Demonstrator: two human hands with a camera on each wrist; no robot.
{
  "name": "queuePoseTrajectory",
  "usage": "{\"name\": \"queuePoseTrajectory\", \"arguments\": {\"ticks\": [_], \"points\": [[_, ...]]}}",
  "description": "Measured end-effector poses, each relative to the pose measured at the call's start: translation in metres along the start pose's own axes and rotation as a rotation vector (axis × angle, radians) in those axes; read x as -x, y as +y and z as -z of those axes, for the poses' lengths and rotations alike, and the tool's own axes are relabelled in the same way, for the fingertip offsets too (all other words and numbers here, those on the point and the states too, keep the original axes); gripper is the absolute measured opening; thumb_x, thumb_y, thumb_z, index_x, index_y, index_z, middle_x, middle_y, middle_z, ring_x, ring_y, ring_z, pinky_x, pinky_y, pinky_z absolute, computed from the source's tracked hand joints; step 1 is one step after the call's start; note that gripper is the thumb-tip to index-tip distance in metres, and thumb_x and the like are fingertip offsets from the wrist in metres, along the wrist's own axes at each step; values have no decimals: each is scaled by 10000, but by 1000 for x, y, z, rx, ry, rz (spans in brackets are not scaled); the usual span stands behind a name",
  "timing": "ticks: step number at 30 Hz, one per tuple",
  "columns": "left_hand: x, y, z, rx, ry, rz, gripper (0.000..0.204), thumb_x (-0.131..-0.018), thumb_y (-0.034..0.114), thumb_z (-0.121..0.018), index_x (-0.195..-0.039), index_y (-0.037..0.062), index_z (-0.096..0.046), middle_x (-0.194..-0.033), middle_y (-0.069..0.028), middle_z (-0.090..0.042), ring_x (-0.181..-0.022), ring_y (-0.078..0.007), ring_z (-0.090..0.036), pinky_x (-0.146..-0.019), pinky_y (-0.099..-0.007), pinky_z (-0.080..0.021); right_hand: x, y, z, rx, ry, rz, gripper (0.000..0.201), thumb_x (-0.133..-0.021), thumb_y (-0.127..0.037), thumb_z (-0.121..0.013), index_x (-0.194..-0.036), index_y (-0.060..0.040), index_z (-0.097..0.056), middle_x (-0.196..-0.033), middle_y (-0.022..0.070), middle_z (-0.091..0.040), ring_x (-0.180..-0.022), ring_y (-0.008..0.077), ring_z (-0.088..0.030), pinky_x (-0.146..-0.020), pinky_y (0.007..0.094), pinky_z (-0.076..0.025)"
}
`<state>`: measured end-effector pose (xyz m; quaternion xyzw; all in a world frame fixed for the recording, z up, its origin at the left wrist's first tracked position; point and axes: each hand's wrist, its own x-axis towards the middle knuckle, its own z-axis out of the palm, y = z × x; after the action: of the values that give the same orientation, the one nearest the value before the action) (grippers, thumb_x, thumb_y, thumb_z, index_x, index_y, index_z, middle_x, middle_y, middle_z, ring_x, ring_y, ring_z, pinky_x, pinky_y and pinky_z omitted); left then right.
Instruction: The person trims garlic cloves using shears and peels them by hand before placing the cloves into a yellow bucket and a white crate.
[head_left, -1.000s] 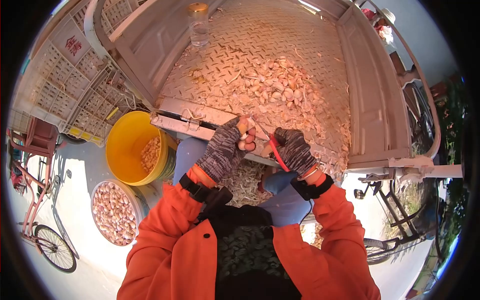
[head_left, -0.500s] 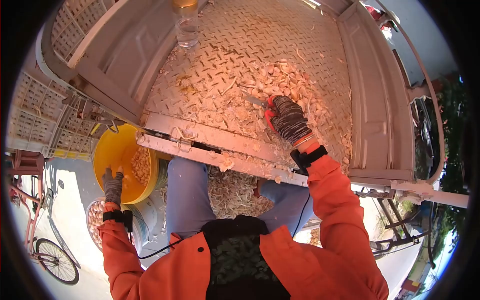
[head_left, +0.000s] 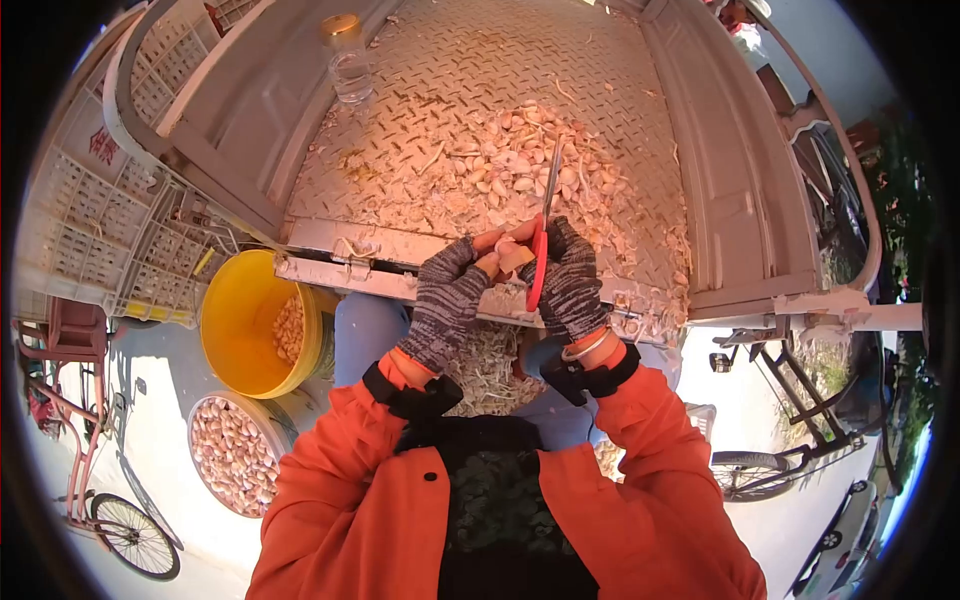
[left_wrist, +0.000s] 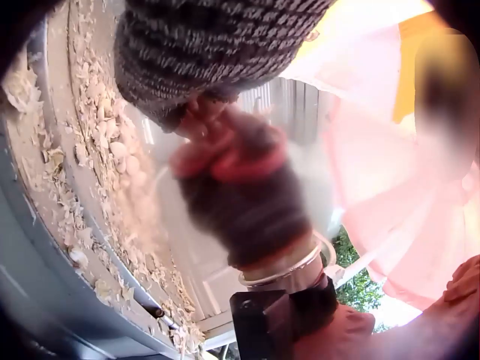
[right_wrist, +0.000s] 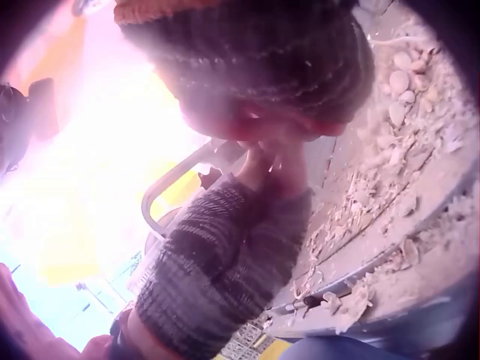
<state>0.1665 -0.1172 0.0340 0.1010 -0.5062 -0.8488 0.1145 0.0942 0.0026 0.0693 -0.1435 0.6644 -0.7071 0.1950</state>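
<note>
In the head view the left hand (head_left: pixel 447 300), in a grey striped fingerless glove, pinches pale garlic (head_left: pixel 513 256) between bare fingertips. Close on its right, the right hand (head_left: pixel 570 280) grips red-handled scissors (head_left: pixel 540 262), their blades pointing up toward the far side of the metal bed. The fingertips of both hands meet around the garlic. A heap of garlic cloves (head_left: pixel 520 165) lies on the bed beyond the hands. Both wrist views show the gloved hands close together, blurred; the left wrist view shows the red handles (left_wrist: pixel 247 161) at the right hand.
A yellow bucket (head_left: pixel 222 340) with peeled cloves inside stands at the left, and a white bucket (head_left: pixel 278 430) full of cloves is below it. A glass jar (head_left: pixel 350 72) stands on the patterned metal bed (head_left: pixel 450 60). Plastic crates and bicycles are around.
The left hand was over the yellow bucket half a second ago and is now in front of the body holding garlic. The right hand has come back from the heap with the scissors.
</note>
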Motion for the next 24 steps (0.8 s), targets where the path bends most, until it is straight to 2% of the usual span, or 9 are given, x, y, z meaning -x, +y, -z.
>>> {"name": "queuePoseTrajectory", "arguments": {"ticks": [1, 3, 4, 7, 10, 12, 17, 22, 24], "points": [[6, 1, -3, 59, -18, 58, 357, -879, 103, -573, -1211, -14, -511, -1007, -70, -619, -866, -134, -601, -777, -258, -496, 7, 2, 7, -8, 7, 2, 145, -792, -27, -658, -901, -6, -565, -830, 61, -608, -732, 129, -588, -642, 268, -506], [13, 11, -9, 320, -17, 172, 272, -862, 93, -578, -1104, -27, -551, -934, -57, -612, -778, -135, -593, -722, -252, -511, 16, 5, 27, 413, -10, 413, 233, -737, -71, -705, -908, 6, -567, -831, 88, -613, -709, 150, -600, -627, 292, -503], [15, 13, -9, 309, -19, 167, 272, -862, 93, -578, -1104, -27, -551, -934, -57, -612, -778, -135, -593, -722, -252, -511, 23, -2, 37, 403, -8, 421, 233, -737, -71, -705, -908, 6, -567, -831, 88, -613, -709, 150, -600, -627, 292, -503], [23, 21, -12, 535, 30, 309, 153, -858, 75, -575, -991, 1, -563, -852, -63, -580, -709, -143, -563, -680, -253, -517, 46, -26, 60, 936, -117, 488, 415, -635, -174, -791, -930, 15, -570, -799, 150, -592, -689, 275, -607, -620, 343, -502], [30, 20, -28, 621, 78, 344, 138, -861, 62, -575, -985, 3, -562, -848, -65, -574, -718, -148, -561, -677, -251, -519, 54, -19, 63, 969, -93, 662, 371, -635, -212, -756, -905, -17, -592, -826, 147, -601, -682, 278, -602, -619, 354, -490], [31, 8, -24, 670, -49, 322, 138, -861, 50, -578, -990, 4, -563, -867, -63, -573, -751, -152, -570, -675, -246, -522, 55, -14, 63, 1036, -43, 708, 346, -643, -217, -744, -888, -19, -600, -804, 142, -610, -677, 284, -605, -617, 357, -489], [32, 5, -17, 605, 20, 271, 146, -857, 39, -593, -999, 11, -575, -866, -63, -586, -758, -145, -579, -673, -254, -524, 53, -7, 62, 867, -170, 291, 253, -685, -201, -716, -822, -11, -621, -649, 153, -593, -595, 282, -603, -560, 344, -475], [14, -1, 7, 294, -1, 279, 186, -860, 39, -593, -1040, -9, -585, -911, -89, -600, -758, -132, -575, -684, -245, -500, 34, -1, 53, 881, -228, 237, 278, -734, -217, -742, -713, 13, -586, -554, 95, -558, -504, 175, -552, -480, 292, -438], [7, -2, 17, 397, 5, 284, 193, -868, 40, -576, -1050, -24, -572, -917, -87, -587, -774, -142, -573, -698, -256, -500, 24, -14, 50, 307, -458, -545, 261, -762, -227, -722, -680, -17, -591, -529, 34, -531, -485, 109, -528, -421, 242, -377]]}}
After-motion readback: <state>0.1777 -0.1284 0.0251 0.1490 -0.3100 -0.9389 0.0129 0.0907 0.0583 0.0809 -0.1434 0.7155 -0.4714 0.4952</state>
